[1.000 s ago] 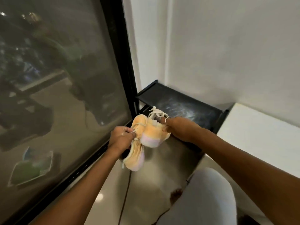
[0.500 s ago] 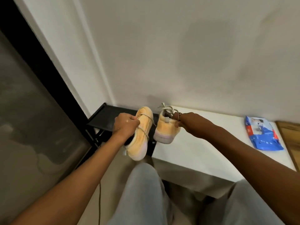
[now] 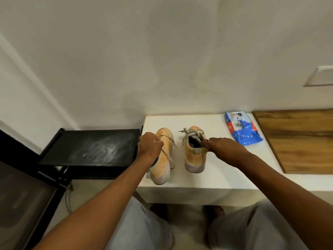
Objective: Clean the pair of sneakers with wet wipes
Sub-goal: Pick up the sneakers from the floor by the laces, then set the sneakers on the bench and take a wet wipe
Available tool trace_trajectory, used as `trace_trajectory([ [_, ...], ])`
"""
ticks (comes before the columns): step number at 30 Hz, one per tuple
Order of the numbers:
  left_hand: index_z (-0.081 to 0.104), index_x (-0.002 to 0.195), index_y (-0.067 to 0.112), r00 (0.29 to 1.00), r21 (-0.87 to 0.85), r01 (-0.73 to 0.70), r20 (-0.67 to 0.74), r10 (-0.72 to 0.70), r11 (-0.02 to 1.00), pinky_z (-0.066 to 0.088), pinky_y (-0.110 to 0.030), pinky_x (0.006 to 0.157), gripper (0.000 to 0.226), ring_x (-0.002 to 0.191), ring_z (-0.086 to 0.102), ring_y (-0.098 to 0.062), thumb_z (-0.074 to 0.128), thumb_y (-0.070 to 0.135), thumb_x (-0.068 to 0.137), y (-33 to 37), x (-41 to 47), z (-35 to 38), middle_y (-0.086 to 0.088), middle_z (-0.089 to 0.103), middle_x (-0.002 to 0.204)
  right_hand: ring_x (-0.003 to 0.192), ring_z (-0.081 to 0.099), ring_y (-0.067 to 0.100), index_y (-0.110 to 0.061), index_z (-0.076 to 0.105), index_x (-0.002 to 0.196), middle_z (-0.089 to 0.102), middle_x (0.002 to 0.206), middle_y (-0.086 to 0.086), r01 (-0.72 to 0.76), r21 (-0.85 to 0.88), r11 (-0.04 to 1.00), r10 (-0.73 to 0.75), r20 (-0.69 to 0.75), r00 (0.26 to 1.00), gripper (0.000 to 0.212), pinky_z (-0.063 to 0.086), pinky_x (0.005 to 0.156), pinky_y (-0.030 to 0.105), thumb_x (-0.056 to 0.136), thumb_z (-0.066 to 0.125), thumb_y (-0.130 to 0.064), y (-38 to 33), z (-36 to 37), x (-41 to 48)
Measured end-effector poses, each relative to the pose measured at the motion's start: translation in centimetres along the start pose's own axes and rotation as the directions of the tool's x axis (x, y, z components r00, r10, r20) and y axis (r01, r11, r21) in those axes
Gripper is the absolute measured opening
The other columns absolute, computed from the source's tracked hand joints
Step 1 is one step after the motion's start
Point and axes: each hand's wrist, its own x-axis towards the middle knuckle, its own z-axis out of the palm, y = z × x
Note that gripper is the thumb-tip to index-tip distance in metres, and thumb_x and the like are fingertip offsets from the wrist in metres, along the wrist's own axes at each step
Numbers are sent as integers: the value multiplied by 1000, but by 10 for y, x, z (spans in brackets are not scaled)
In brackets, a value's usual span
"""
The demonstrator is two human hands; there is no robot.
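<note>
Two orange sneakers with pale lilac toe caps are over the white table (image 3: pixel 212 179). My left hand (image 3: pixel 150 147) grips the left sneaker (image 3: pixel 163 165) at its opening, the shoe tipped on its side near the table's left edge. My right hand (image 3: pixel 220 147) pinches the collar of the right sneaker (image 3: pixel 194 156), which stands upright with its heel towards the wall and loose grey laces. A blue pack of wet wipes (image 3: pixel 242 129) lies flat at the back of the table, to the right of the shoes.
A black metal rack (image 3: pixel 90 147) with a dusty top shelf stands left of the table. A wooden board (image 3: pixel 297 138) lies on the right. The white wall rises right behind the table. My knees in light trousers are below its front edge.
Both hands carried the sneakers from in front of the black rack over to the white table. The view swung right, bringing the wipes pack and wooden board into sight.
</note>
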Motion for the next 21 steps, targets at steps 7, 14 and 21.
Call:
trace_trajectory([
  [7, 37, 45, 19, 1000, 21, -2, 2, 2, 1000, 24, -19, 41, 39, 42, 35, -13, 54, 7, 77, 2, 3, 28, 3, 37, 47, 104, 55, 13, -36, 56, 129, 61, 122, -9, 1, 65, 998, -2, 11, 1000, 46, 44, 88, 29, 98, 31, -59, 32, 32, 1],
  [14, 57, 58, 9, 1000, 69, -8, 18, 7, 998, 31, -20, 42, 28, 52, 54, -17, 55, 13, 85, 4, 6, 44, -3, 55, 56, 98, 58, 11, -26, 59, 120, 63, 116, -7, -149, 269, 952, 113, 144, 983, 32, 50, 89, 27, 102, 36, -39, 29, 41, 9],
  [21, 66, 82, 17, 996, 62, -31, 90, 26, 998, 49, -30, 66, 12, 85, 65, -27, 57, 20, 90, 14, -1, 45, -10, 70, 94, 102, 60, 14, -18, 60, 125, 62, 121, 1, -69, 138, 988, 57, 92, 994, 29, 51, 89, 23, 98, 54, -26, 36, 45, 6],
])
